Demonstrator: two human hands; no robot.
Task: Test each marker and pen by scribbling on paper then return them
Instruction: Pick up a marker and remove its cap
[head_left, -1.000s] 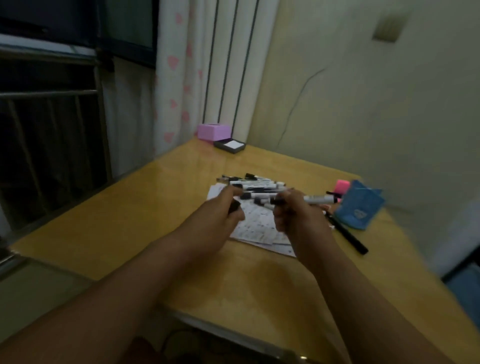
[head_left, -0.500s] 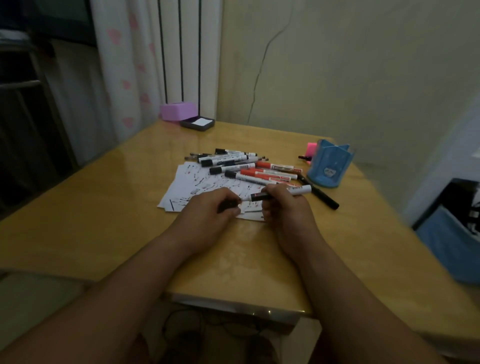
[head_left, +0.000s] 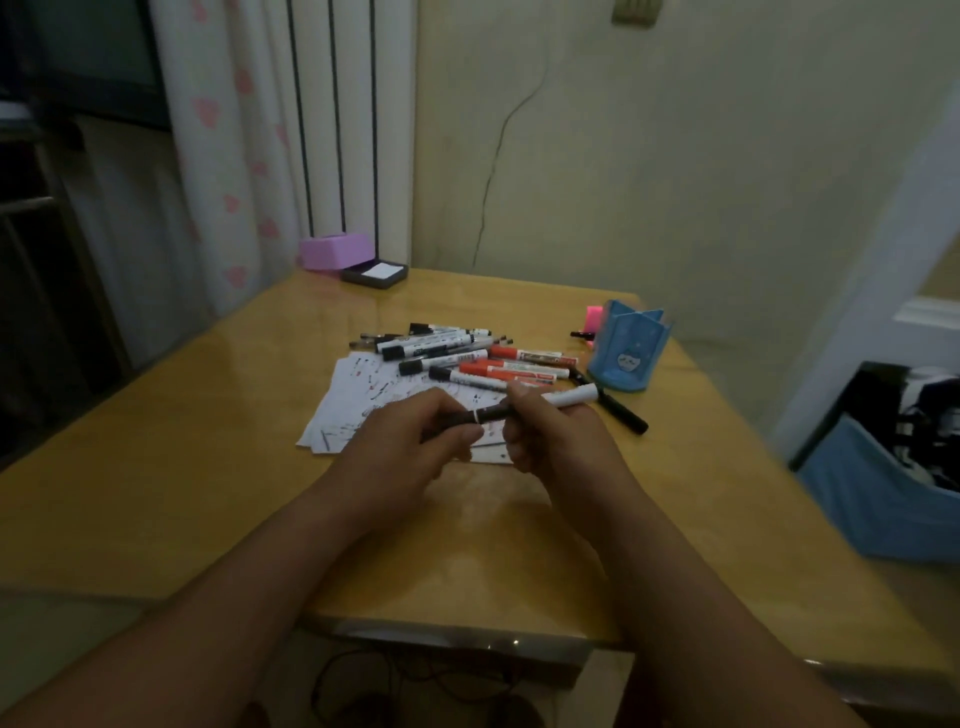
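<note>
My right hand (head_left: 550, 436) grips a white marker (head_left: 569, 398) by its barrel, held level above the scribbled sheets of paper (head_left: 358, 400). My left hand (head_left: 410, 441) pinches the marker's black cap (head_left: 467, 417) at its left end; the cap sits against the barrel. Several more markers (head_left: 467, 358), black-capped and red, lie in a row on the far edge of the paper. A blue pen holder (head_left: 628, 351) stands to the right. One black pen (head_left: 623, 413) lies beside it.
The wooden table (head_left: 156, 467) ends close to me. A pink highlighter (head_left: 592, 318) lies behind the holder. A purple box (head_left: 335, 250) and a dark ink pad (head_left: 375, 274) sit at the far left corner. A blue bin (head_left: 883, 488) stands off the table's right side.
The view swung from the window side round to the table. My hands came together, bringing the black cap against the marker's end.
</note>
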